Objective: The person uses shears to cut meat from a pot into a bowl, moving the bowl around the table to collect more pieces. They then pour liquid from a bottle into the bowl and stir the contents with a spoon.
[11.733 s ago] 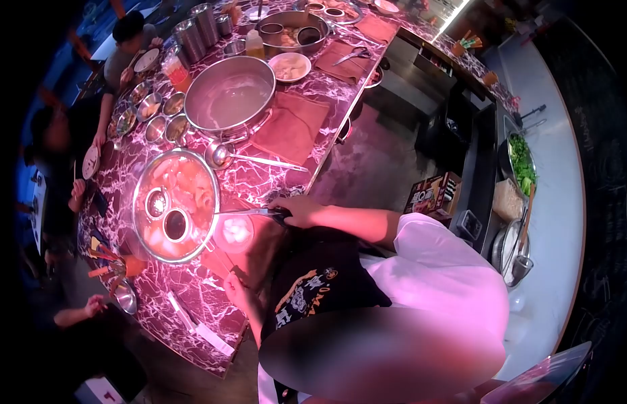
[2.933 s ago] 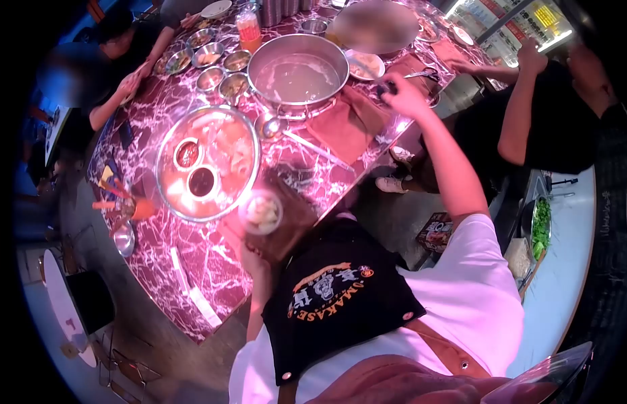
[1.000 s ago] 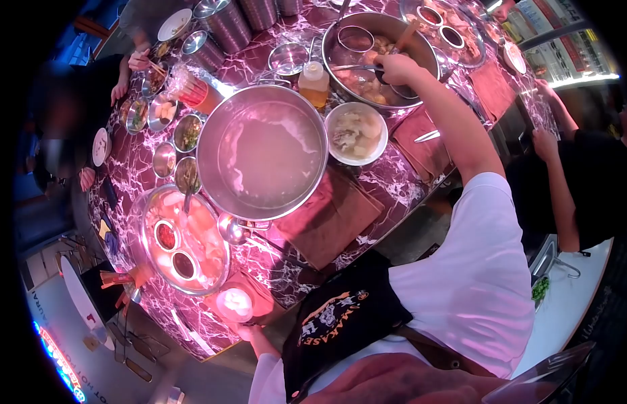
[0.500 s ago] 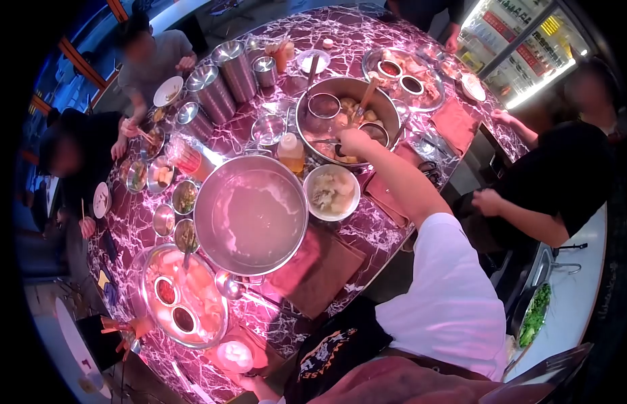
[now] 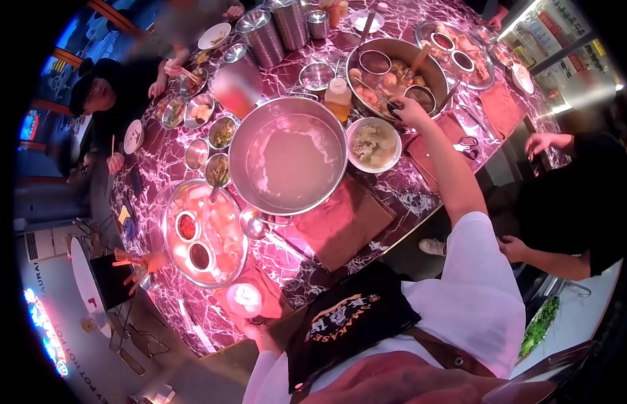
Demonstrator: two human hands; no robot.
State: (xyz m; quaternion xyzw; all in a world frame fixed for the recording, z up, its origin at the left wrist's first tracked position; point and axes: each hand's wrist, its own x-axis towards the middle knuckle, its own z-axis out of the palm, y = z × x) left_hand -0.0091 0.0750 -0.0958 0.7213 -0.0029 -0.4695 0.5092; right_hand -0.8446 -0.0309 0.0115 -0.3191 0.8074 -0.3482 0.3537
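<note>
My right hand [image 5: 411,112] is closed around a dark-handled metal utensil, its far end reaching into the wide steel pot [image 5: 431,59] of chunky stew. A wooden-handled tool [image 5: 420,59] and round strainers [image 5: 375,62] stand in that pot. Just below my right hand sits a white bowl [image 5: 374,145] with pale pieces of food. Low in the view, my left hand [image 5: 255,330] is at the edge of a small white bowl [image 5: 245,299], its fingers partly hidden beneath. Strong light washes out that bowl's contents. A large pot of cloudy broth [image 5: 288,155] stands between my hands.
A platter with two sauce cups [image 5: 204,232] lies at left, beside a ladle [image 5: 254,223]. An oil bottle [image 5: 338,99], scissors [image 5: 467,145] and a brown cloth [image 5: 344,219] are on the marble table. People sit at the far left; another person stands at right.
The view has shifted, so the table appears higher and further right. My right hand remains at the stew pot's near rim with the utensil. The person at right has raised a hand.
</note>
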